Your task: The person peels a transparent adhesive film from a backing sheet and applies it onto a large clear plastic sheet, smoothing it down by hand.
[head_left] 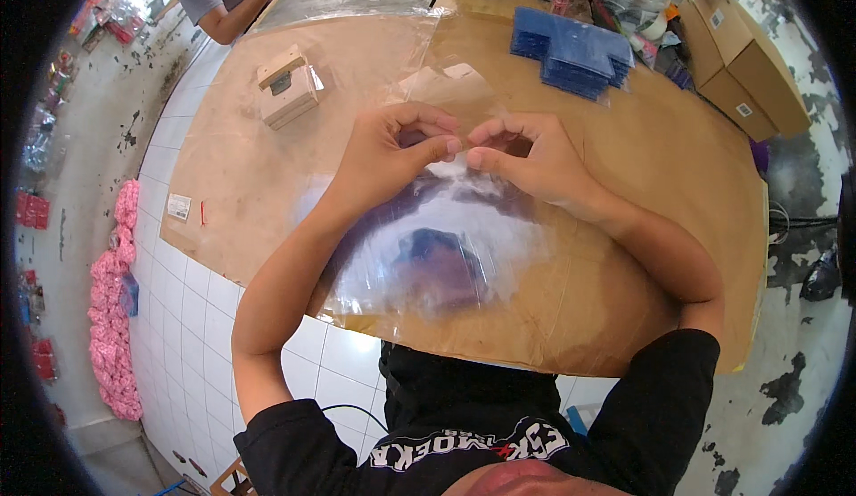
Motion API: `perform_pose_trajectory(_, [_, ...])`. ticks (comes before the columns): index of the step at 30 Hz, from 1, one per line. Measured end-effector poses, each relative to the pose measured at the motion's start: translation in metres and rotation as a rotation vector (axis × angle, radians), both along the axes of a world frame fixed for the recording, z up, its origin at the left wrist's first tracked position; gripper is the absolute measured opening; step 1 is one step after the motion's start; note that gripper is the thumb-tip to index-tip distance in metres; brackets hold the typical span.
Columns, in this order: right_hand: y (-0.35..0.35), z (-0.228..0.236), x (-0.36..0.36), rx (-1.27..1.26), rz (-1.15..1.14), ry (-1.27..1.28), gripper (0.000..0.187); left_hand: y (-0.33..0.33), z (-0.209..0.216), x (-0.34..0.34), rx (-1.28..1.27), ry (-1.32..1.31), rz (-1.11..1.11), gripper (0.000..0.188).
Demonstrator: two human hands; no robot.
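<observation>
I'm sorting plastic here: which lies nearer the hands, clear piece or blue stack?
The clear, shiny plastic at the left hand and right hand; the blue stack lies beyond them, farther off to the right.

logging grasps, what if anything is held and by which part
A flat, clear plastic sheet, apparently pinched near its far end by the left grip; I can't tell for the right grip.

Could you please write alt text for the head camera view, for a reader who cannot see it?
A person's left hand and right hand nearly meet over the far part of a shiny clear plastic sheet on a brown-covered table; whether they grip the sheet is unclear. Beyond lie a wooden block at left and a stack of blue plastic pieces at right.
</observation>
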State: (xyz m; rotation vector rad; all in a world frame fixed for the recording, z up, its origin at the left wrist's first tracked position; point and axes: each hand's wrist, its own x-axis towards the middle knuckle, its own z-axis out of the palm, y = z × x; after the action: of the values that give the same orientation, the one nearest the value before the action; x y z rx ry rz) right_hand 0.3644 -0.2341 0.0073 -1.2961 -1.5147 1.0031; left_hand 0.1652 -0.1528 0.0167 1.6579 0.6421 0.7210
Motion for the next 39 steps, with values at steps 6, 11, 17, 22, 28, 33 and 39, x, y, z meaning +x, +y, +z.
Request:
perform_pose_trajectory(6, [0.007,-0.011,0.003,0.135,-0.171,0.026,0.02,0.012,-0.002,-0.003,0.082,-0.031,0.086,0.02])
perform_pose_trajectory(11, [0.017,-0.01,0.018,0.151,-0.297,0.313,0.023,0.036,-0.001,-0.015,0.06,-0.181,0.234,0.023])
perform_pose_trajectory(17, [0.016,-0.008,0.02,0.046,-0.204,0.409,0.029,0.039,0.002,-0.018,-0.028,-0.263,0.295,0.025])
perform_pose_trajectory(22, [0.01,-0.006,0.007,0.002,0.055,0.412,0.029,0.029,0.001,-0.013,-0.059,-0.253,0.242,0.026])
perform_pose_trajectory(28, [0.005,-0.006,0.003,0.03,-0.116,0.36,0.023,0.018,-0.001,-0.005,-0.053,-0.238,0.17,0.026])
perform_pose_trajectory(33, [0.011,-0.007,0.012,0.109,-0.22,0.362,0.023,0.031,-0.004,-0.01,-0.065,-0.277,0.219,0.024])
perform_pose_trajectory(39, [0.012,-0.007,0.012,0.123,-0.206,0.396,0.022,0.037,-0.004,-0.015,-0.115,-0.313,0.215,0.021])
